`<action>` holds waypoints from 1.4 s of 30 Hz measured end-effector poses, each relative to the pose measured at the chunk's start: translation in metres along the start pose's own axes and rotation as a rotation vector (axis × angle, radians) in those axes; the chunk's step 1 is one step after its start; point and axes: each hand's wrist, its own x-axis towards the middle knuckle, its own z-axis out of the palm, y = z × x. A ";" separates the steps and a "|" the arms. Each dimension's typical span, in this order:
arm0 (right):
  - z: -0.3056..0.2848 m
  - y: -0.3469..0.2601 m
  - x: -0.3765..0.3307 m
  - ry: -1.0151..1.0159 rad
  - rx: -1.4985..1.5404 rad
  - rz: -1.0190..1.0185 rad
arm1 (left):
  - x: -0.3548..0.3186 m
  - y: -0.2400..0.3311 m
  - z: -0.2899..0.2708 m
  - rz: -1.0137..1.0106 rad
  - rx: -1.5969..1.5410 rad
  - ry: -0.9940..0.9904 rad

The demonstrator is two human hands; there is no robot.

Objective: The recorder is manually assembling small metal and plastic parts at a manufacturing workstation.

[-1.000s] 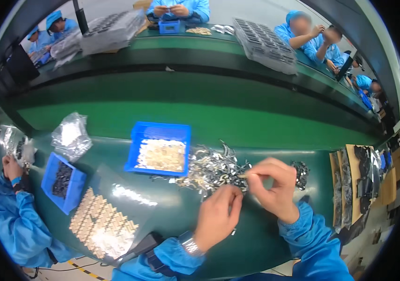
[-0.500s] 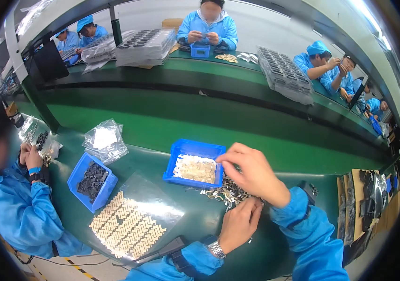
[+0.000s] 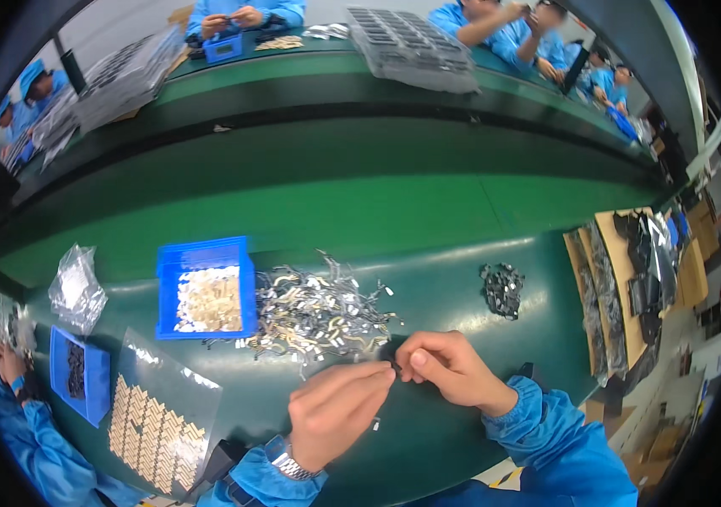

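My left hand (image 3: 335, 416) and my right hand (image 3: 455, 372) meet fingertip to fingertip in front of a loose pile. Pinched between them is a small dark part (image 3: 397, 369), mostly hidden by the fingers, so its exact kind does not show. The pile (image 3: 322, 311) is a tangle of small dark, silver and gold-coloured pieces with white ends. Against its left side stands a blue bin (image 3: 250, 291) with many small white and cream pieces (image 3: 210, 301). A small white-ended piece (image 3: 375, 424) lies beside my left hand.
A clear sheet with rows of cream pieces (image 3: 153, 435) lies at left, near a blue bin of black parts (image 3: 80, 374) and a plastic bag (image 3: 78, 289). Black parts (image 3: 503, 291) are heaped at right, before cardboard trays (image 3: 601, 296). Co-workers sit left and across.
My view has swung right. My right hand has left the blue bin's edge and come down to my left hand, which has moved off the pile; their fingertips now meet around the small dark part.
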 end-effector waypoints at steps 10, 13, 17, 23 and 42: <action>-0.003 0.009 -0.005 -0.064 0.087 -0.092 | 0.000 0.005 0.005 -0.044 -0.003 -0.103; -0.004 0.007 -0.006 -0.121 0.098 0.024 | 0.000 0.004 0.005 -0.037 0.001 -0.099; 0.001 0.014 -0.004 -0.033 0.065 -0.127 | 0.000 0.004 0.005 -0.042 0.022 -0.105; 0.000 0.011 -0.004 -0.020 0.015 -0.109 | 0.000 0.003 0.004 -0.050 0.003 -0.114; 0.000 0.011 -0.006 0.258 -0.649 -0.773 | -0.007 -0.003 0.004 -0.434 -0.584 -0.215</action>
